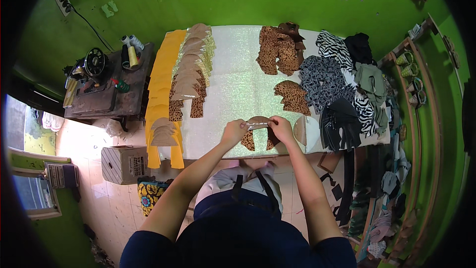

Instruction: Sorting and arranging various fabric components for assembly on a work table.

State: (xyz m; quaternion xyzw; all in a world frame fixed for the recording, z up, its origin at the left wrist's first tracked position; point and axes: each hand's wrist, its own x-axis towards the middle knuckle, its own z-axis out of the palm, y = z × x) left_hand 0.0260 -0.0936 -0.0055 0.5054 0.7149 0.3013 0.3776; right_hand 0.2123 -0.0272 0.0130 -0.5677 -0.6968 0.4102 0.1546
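At the near edge of the white table (233, 89), my left hand (236, 131) pinches the left end of a brown half-round piece (258, 120). Its right end is held in the closed fingers of my right hand (281, 129). A pale shiny strip runs along the piece's straight edge. Directly below it lies a leopard-print fabric piece (247, 141) with two legs, partly covered by my right hand. Just right of that hand, another brown half-round piece (300, 129) lies on the table. Beyond it sits a small leopard-print pile (291, 96).
Yellow pieces (161, 79) and a row of overlapping brown half-rounds (187, 77) line the left side. Leopard-print stacks (276, 49), patterned grey cut pieces (325, 82) and black ones (341, 124) cover the right. A sewing machine (94, 64) stands left; a carton (124, 164) sits below.
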